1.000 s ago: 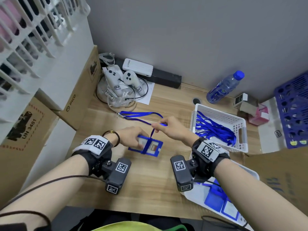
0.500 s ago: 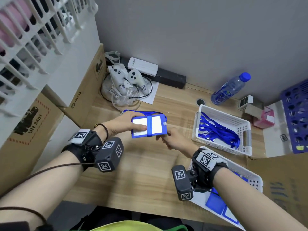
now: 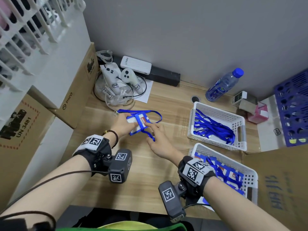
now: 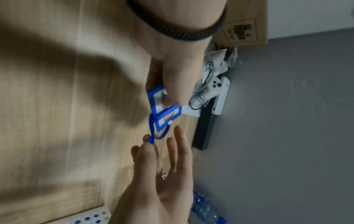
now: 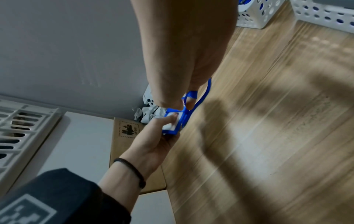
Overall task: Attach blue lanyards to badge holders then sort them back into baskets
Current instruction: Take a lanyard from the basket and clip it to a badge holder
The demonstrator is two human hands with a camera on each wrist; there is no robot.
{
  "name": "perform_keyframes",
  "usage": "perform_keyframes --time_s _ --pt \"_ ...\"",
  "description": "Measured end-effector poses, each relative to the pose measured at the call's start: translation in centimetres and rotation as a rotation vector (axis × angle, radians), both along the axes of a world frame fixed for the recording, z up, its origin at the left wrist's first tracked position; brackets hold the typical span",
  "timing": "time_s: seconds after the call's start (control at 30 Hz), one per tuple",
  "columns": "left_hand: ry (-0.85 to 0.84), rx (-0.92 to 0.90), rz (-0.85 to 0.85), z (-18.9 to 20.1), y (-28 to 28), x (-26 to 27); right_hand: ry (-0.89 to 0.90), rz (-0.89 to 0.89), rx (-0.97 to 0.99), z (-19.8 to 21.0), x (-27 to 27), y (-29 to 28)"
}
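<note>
A blue badge holder (image 3: 138,124) with a red-and-white card is held above the wooden table (image 3: 133,184) in the middle. My left hand (image 3: 124,125) grips its left end, thumb on the clear face (image 4: 162,98). A blue lanyard (image 3: 156,115) crosses the holder and loops out behind it. My right hand (image 3: 152,135) pinches a strap of that lanyard (image 4: 152,140) between thumb and forefinger just below the holder's right corner, its other fingers straight. In the right wrist view the holder (image 5: 172,125) sits in the left hand (image 5: 153,136), with the strap (image 5: 207,89) round my fingertip.
A white basket (image 3: 240,129) of loose blue lanyards stands at the right. Nearer, a second white basket (image 3: 250,178) holds badge holders wound in lanyards. White controllers (image 3: 116,77), a water bottle (image 3: 223,85), cardboard boxes (image 3: 73,95) and a blue crate (image 3: 293,107) ring the table.
The holder has come up off the table and moved toward the wall. It has turned so the red card shows, and the right hand now pinches the strap below it.
</note>
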State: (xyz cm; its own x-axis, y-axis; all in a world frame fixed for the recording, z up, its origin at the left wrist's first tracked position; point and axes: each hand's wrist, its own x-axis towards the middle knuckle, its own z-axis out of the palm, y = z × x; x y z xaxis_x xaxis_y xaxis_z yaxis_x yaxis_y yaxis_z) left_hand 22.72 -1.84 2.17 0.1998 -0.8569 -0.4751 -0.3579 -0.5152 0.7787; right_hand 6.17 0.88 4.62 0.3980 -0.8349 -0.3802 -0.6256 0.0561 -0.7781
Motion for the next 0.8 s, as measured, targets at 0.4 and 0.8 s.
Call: perform_keyframes --time_s 0.4,0.8 --pt "-0.337 0.008 -0.283 0.8 0.0 -1.2 -0.06 -0.069 -0.195 2.0 0.5 0.3" --pt "0.106 -0.01 -0.712 3.7 2.3 -3.5 -0.256 -0.23 -0.019 4.4 0.0 -2.6"
